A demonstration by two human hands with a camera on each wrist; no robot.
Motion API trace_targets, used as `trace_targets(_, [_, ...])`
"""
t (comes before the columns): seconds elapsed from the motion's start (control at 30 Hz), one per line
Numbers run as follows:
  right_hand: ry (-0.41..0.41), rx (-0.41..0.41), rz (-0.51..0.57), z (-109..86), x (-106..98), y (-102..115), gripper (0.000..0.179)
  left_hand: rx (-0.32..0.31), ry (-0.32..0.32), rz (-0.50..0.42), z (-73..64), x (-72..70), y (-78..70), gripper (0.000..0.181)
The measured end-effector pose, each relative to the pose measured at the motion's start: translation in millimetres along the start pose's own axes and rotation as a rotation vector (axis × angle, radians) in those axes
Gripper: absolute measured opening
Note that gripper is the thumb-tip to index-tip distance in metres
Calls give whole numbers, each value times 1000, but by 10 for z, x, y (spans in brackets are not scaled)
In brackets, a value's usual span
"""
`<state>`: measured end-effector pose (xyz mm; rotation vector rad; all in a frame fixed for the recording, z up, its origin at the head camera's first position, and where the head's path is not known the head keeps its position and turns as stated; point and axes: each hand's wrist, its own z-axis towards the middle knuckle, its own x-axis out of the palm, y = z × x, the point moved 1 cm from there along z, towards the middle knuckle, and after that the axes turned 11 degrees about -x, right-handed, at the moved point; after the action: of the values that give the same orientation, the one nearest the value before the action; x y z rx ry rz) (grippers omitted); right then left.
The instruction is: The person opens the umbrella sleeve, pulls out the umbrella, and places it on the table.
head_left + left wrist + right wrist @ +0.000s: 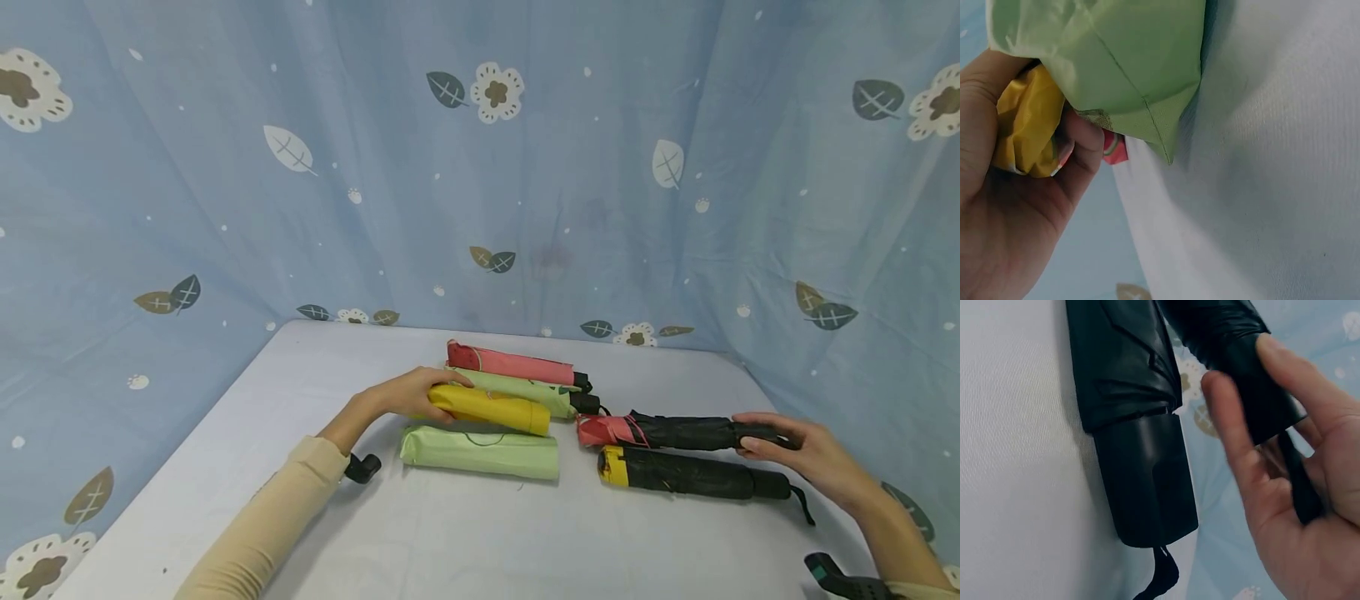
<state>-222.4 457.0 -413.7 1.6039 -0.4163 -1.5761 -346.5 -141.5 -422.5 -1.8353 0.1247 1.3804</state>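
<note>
My left hand (412,393) grips the left end of a yellow folded umbrella (495,410); the left wrist view shows its crumpled end (1030,125) between thumb and fingers. Just in front lies a light green folded umbrella (480,454). Behind the yellow one are another green folded umbrella (517,392) and a red one (517,365), both with black handles. On the right, my right hand (813,454) holds the black handle (1260,394) of a black folded umbrella (686,432) with a red end. Nearer me lies a second black umbrella (686,473) with a yellow end and a wrist strap.
A white cloth (600,542) covers the table. Blue patterned curtains (562,183) surround it at the back and sides. Each wrist carries a black camera mount, one (363,468) on the left and one (832,575) on the right.
</note>
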Motion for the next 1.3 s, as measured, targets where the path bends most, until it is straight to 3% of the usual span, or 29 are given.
trace_targets(0.2, [33,3,-57,14,-9,-103,49,-3,-8,16,-8,-4,33,59])
trace_targets(0.4, [18,-31,-191,38,25,-230,46,-22,-16,-21,-39,-19,34,59])
trace_targets(0.6, [9,-47,-231,51,48,-259,44,-24,-19,-86,-47,-53,21,57])
trace_targets(0.9, [44,-100,-282,101,92,-216,39,1,-56,-136,-29,-101,38,47])
trace_targets(1.07, [58,-148,-322,110,105,-170,34,-23,-109,-141,-42,-121,25,48])
trace_targets(1.3, [1,-146,-394,297,134,103,33,-44,-179,-125,-4,-157,17,48])
